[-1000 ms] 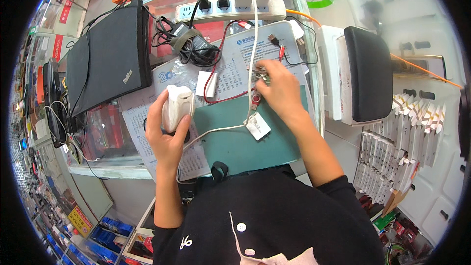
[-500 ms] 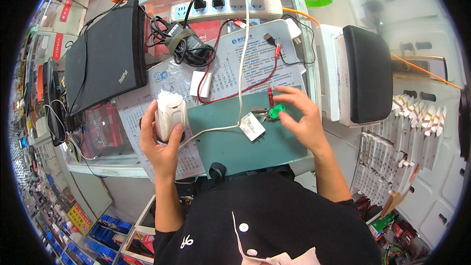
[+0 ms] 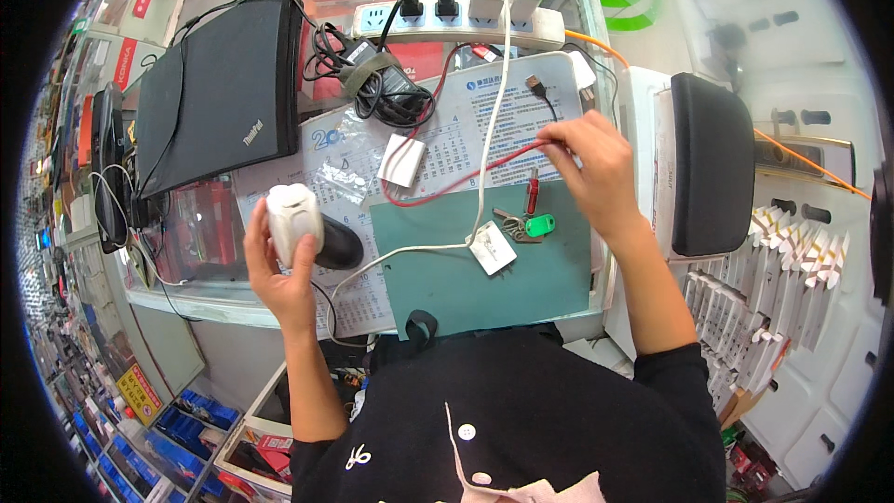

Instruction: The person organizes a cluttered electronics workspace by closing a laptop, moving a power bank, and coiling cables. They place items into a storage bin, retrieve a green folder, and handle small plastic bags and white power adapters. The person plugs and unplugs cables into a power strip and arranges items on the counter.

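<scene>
My left hand [image 3: 282,265] grips a white rounded device [image 3: 294,214] at the left of the table. A dark cylindrical part [image 3: 341,244] shows beside it; I cannot tell whether the two are joined. My right hand [image 3: 596,168] pinches a red cable [image 3: 494,165] near its end, raised over the printed mat; the cable's tip is hidden in the fingers. Below that hand lie a small red tool [image 3: 533,194] and keys with a green tag [image 3: 540,225]. A white plug adapter [image 3: 492,247] rests on the green mat [image 3: 438,289], touching a white cable [image 3: 488,149].
A black laptop [image 3: 223,93] stands at the left, beside a bundled black power adapter [image 3: 382,88]. Behind is a white power strip [image 3: 456,25] with plugs in it. A white block [image 3: 402,160] lies mid-table; a black-padded box [image 3: 712,163] stands right.
My right hand has moved up from beside the keys and taken hold of the red cable, pulling its end along. The white device in my left hand has tilted, exposing the dark cylindrical part.
</scene>
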Demonstrator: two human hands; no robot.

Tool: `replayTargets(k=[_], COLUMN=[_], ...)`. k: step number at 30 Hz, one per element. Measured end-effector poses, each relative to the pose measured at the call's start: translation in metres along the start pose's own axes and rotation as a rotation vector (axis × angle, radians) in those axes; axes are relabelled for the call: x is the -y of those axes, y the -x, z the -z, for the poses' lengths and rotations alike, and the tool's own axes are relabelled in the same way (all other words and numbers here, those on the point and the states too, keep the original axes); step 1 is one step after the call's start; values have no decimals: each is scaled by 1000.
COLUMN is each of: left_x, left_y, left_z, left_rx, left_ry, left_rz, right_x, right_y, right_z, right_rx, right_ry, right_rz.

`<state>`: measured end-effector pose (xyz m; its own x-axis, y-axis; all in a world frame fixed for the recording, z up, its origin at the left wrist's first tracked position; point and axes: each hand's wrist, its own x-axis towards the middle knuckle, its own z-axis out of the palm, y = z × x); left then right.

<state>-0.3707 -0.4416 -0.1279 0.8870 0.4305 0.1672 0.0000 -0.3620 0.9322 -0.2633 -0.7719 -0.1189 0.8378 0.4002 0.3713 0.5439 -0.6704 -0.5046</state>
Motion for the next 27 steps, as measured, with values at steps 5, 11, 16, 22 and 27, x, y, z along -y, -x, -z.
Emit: replayTargets(k=[5, 11, 16, 22, 27], left_x=[5, 6, 7, 4, 3], left_y=[-3, 1, -2, -5, -4], left_z=[4, 3, 0, -6, -8], left_rx=[-30, -2, 11, 43, 55], left_ry=[115, 59, 70, 50, 44], left_rz=[51, 14, 30, 40, 48], right_x=[23, 1, -7, -41, -48], right_y=[11, 18, 7, 1, 15], right_z=[-19, -17, 20, -3, -27], right_rx=[230, 26, 504, 51, 30], right_ry=[-160, 58, -678, 106, 347], right_rz=[46, -307, -316, -499, -308])
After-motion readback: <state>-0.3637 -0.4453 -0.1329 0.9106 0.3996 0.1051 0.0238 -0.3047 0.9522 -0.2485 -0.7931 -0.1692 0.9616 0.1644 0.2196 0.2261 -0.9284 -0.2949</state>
